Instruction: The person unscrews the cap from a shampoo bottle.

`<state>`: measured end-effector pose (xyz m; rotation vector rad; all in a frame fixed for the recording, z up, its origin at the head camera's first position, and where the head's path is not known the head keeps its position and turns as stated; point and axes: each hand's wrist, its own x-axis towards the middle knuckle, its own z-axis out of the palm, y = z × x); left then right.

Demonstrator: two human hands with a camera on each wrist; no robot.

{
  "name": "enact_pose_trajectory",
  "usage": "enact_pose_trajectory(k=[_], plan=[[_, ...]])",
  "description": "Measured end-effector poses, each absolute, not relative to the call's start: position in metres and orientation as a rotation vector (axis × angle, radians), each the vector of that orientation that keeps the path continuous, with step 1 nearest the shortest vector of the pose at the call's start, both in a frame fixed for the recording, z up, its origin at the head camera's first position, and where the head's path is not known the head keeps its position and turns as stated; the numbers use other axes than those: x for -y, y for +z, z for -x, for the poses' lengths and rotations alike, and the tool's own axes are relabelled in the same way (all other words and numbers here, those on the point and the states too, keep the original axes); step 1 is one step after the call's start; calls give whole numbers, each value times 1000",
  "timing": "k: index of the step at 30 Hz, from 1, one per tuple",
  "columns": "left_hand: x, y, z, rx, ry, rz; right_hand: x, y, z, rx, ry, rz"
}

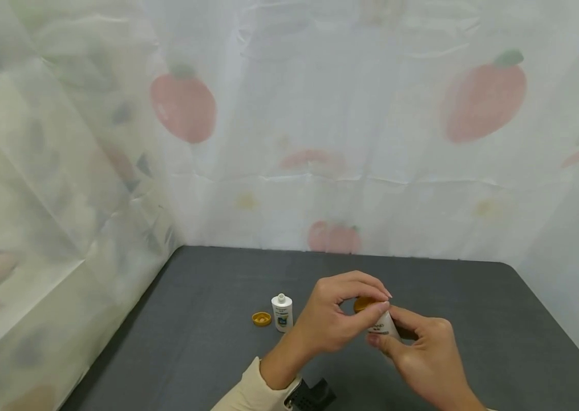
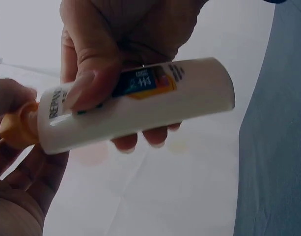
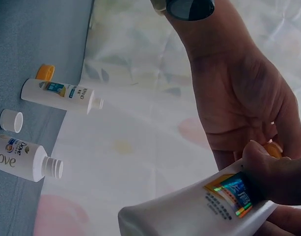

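My right hand (image 1: 425,354) grips a small white bottle (image 2: 140,113) round its body, thumb across the blue and yellow label. At the bottle's top end sits a yellow-orange cap (image 2: 17,128). My left hand (image 1: 337,314) pinches this cap between thumb and fingers. Both hands are raised over the dark table, and the right wrist view shows the bottle lying tilted, its broad bottom end toward the lower left. Part of the cap is hidden behind the left fingers.
A matching white bottle (image 1: 282,317) stands uncapped on the dark table (image 1: 207,354), with a yellow cap (image 1: 261,319) beside it. The right wrist view adds an uncapped Dove bottle (image 3: 17,157) and a white cap (image 3: 12,121). Fruit-patterned curtain (image 1: 268,114) encloses the table's back and sides.
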<state>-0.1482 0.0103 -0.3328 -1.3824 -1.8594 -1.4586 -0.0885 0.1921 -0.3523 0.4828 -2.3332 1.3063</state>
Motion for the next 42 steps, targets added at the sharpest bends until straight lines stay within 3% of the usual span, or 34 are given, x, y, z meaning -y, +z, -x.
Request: enact_pose_trajectory(k=[10, 26, 42], plan=[[4, -337, 148, 1970, -1525, 1404, -194, -350, 89, 2376, 1338, -432], [-14, -335, 149, 1785, -1490, 1396, -194, -354, 86, 2327, 1282, -496], [7, -337, 146, 2009, -1436, 1414, -193, -352, 88, 2372, 1328, -446]])
